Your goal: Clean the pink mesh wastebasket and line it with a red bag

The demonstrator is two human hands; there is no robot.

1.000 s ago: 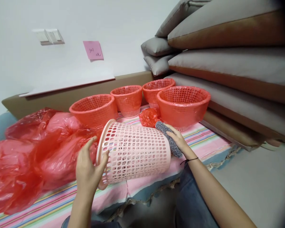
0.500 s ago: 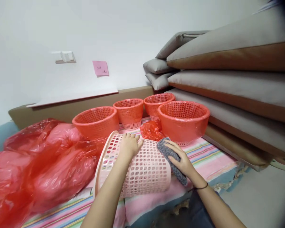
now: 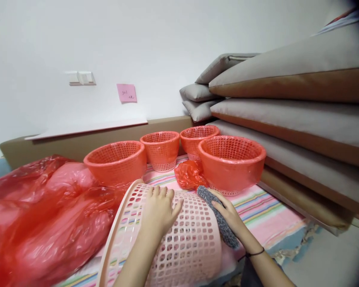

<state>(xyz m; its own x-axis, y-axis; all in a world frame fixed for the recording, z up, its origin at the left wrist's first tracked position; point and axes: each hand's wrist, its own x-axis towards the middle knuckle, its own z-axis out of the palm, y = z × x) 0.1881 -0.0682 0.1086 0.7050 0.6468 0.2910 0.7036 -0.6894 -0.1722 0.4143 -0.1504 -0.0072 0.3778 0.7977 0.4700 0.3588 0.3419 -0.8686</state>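
A pale pink perforated basket (image 3: pixel 179 243) lay on its side on the striped cloth of the bed (image 3: pixel 257 215), its open rim to the left and its base to the right, near the person. The left hand (image 3: pixel 160 211) rested flat on top of the basket wall, fingers spread wide, pinning it rather than gripping it. The right hand (image 3: pixel 229 215) pressed a grey scouring cloth (image 3: pixel 217 215) against the base end, fingers curled over the cloth to hold it.

To do the wiping well, the flat hand would probably need to bear down enough that the round wall did not roll, while the cloth worked along the rows of holes.

Just beyond the cloth lay a crumpled red bag (image 3: pixel 188 175). Farther off stood four red baskets (image 3: pixel 231 161), each lined with thin red film. A heap of red plastic bags (image 3: pixel 44 223) filled the left side, touching the pink rim. Grey cushions (image 3: pixel 290 111) were stacked at the right.
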